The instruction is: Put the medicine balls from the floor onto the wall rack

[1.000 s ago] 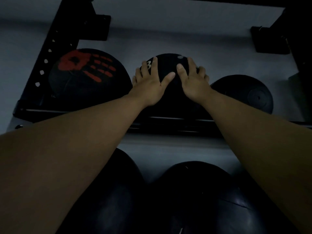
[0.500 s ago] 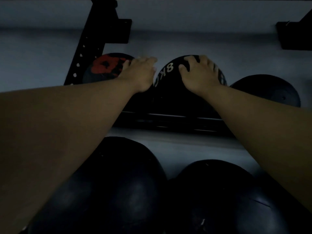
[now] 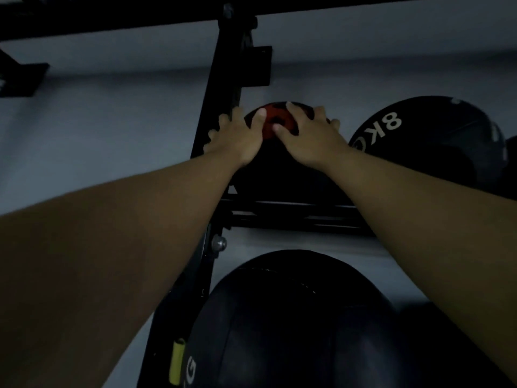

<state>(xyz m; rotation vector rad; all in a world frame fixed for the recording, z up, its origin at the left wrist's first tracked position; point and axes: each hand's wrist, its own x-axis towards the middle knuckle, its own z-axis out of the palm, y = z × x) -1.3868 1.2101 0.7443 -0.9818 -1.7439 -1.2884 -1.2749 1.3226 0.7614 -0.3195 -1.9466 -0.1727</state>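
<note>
A black medicine ball with a red handprint (image 3: 279, 175) rests on the upper rails of the black wall rack (image 3: 293, 211). My left hand (image 3: 237, 138) lies on its upper left side, next to the rack upright (image 3: 221, 107). My right hand (image 3: 305, 135) lies on its upper right side, fingers spread over the red mark. Both palms press on the ball. To its right on the same rails sits a black ball marked 8KG (image 3: 430, 141). A large black ball (image 3: 293, 326) sits on the tier below.
A pale wall (image 3: 98, 135) stands behind the rack. A black bracket (image 3: 19, 79) juts from it at upper left and a dark beam runs across the top. A yellow-green tag (image 3: 177, 362) hangs on the lower upright.
Both hands left the 8KG ball and shifted left onto the red-handprint ball. The view swung left, so the 8KG ball now sits at the right edge.
</note>
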